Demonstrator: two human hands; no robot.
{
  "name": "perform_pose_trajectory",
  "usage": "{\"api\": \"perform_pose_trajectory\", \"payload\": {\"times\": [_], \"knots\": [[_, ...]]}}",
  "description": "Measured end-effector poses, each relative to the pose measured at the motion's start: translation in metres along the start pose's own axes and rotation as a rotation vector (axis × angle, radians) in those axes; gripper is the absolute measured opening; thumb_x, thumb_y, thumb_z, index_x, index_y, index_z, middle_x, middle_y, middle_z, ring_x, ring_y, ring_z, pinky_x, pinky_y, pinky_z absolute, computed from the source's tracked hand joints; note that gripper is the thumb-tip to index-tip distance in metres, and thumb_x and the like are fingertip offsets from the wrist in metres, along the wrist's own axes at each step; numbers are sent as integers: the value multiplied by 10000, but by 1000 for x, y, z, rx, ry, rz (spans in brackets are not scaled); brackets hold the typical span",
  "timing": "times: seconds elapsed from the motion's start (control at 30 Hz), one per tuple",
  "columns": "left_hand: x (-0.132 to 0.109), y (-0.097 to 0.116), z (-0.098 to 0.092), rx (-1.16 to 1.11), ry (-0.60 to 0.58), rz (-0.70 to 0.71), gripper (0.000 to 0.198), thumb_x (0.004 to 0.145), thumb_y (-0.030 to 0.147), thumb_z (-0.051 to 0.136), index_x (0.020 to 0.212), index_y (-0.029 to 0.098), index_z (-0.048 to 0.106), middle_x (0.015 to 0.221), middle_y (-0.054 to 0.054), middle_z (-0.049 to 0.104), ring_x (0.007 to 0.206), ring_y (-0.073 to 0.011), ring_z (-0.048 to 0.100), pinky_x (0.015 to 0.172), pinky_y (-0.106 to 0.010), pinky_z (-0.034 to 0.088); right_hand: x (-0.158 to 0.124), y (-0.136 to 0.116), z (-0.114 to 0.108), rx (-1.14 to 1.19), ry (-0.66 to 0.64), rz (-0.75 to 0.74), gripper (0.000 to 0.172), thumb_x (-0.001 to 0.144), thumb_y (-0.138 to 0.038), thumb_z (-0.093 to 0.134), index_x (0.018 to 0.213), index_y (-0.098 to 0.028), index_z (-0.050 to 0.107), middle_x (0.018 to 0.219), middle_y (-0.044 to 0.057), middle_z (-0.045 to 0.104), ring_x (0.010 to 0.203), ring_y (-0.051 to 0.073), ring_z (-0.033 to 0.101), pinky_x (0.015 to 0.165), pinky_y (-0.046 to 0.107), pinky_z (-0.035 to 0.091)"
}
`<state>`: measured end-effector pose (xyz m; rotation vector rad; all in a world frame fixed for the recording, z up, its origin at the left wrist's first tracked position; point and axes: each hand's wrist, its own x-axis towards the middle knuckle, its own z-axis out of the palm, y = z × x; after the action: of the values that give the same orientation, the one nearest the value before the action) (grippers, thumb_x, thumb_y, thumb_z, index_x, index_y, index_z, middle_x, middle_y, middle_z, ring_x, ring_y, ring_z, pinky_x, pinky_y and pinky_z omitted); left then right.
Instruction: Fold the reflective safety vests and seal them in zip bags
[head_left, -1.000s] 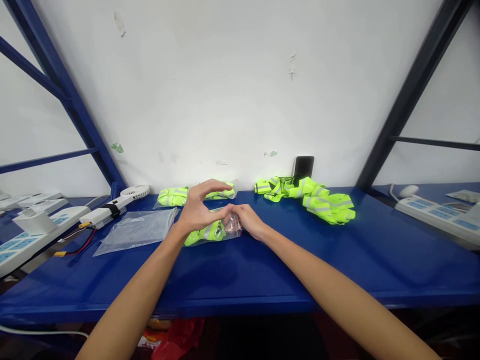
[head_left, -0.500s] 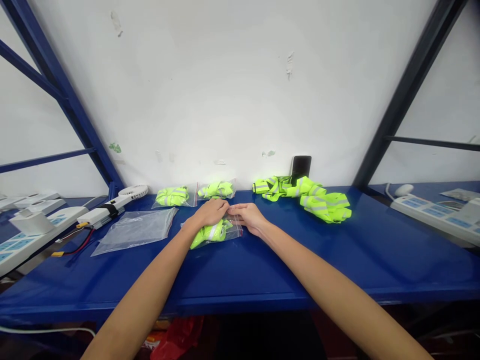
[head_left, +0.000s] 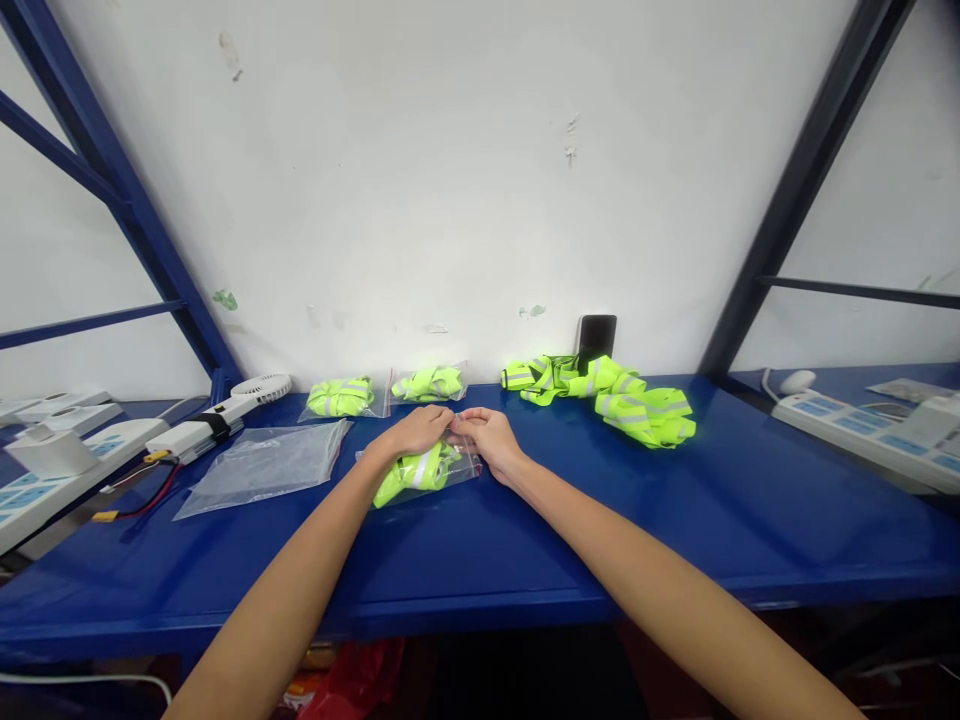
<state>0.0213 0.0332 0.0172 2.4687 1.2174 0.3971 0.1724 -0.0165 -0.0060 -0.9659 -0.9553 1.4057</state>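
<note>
A clear zip bag with a rolled yellow-green reflective strap inside lies on the blue table in front of me. My left hand rests over the bag's far side, its fingers closed at the upper edge. Meeting it there, my right hand pinches the same edge near the bag's red-lined opening. The fingertips of both hands nearly touch. Behind them lie two more bagged straps, one bagged strap on the left and another bagged strap nearer the middle.
Flat clear bags lie to the left, beside a small white fan and a battery with wires. Loose reflective straps sit at the back right, before a phone against the wall. Power strips flank the table.
My right fingers have curled in more at the bag's edge, close to the left fingertips. The bag stays in place on the table; the view has shifted slightly.
</note>
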Motion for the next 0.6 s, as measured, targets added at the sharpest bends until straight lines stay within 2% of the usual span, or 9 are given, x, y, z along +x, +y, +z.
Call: {"api": "perform_pose_trajectory", "payload": {"times": [0.13, 0.2, 0.3, 0.4, 0.47, 0.53, 0.6], "knots": [[1, -2, -1, -35, -14, -10, 381, 922, 420, 245, 708, 199, 468, 772, -32, 566, 710, -182, 510, 655, -290, 368, 3, 3, -2, 12, 40, -77, 437, 554, -161, 737, 884, -216, 456, 705, -26, 661, 559, 143, 615, 498, 244, 480], [0, -2, -1, -43, -18, -48, 362, 912, 434, 271, 742, 200, 489, 797, -37, 580, 727, -188, 525, 659, -291, 374, 6, 4, -5, -60, 40, -136, 430, 564, -181, 716, 897, -220, 447, 742, -28, 653, 536, 128, 592, 478, 231, 445], [-2, -1, -4, -30, -8, -94, 335, 894, 448, 316, 762, 200, 498, 807, -42, 594, 726, -194, 539, 654, -293, 379, 9, 7, -7, -295, 25, -287, 363, 600, -207, 689, 904, -207, 490, 793, -24, 633, 535, 103, 561, 525, 240, 445], [-9, 4, -8, 43, 93, -107, 315, 901, 448, 323, 807, 200, 492, 821, -52, 607, 725, -206, 551, 653, -302, 374, 9, 7, -9, -537, 55, -413, 374, 665, -281, 681, 1003, -193, 547, 864, 2, 625, 588, 103, 544, 610, 260, 460], [-15, 9, -14, 106, 194, -108, 297, 911, 434, 313, 843, 201, 483, 809, -58, 608, 717, -213, 553, 645, -306, 362, 8, 6, -9, -592, 62, -402, 463, 705, -356, 674, 1120, -184, 559, 956, 38, 630, 653, 120, 564, 656, 273, 468], [-21, 15, -22, 121, 275, -95, 261, 906, 416, 336, 880, 199, 479, 803, -60, 612, 716, -215, 558, 637, -305, 354, 6, 5, -9, -590, 1, -352, 501, 737, -418, 656, 1170, -177, 584, 996, 57, 648, 716, 146, 590, 687, 281, 470], [-28, 21, -34, 63, 299, -83, 232, 874, 404, 407, 946, 196, 480, 807, -52, 630, 711, -210, 566, 627, -295, 359, 5, 5, -8, -576, -102, -327, 422, 769, -453, 625, 1079, -168, 662, 912, 45, 682, 739, 172, 609, 691, 283, 468]]}}
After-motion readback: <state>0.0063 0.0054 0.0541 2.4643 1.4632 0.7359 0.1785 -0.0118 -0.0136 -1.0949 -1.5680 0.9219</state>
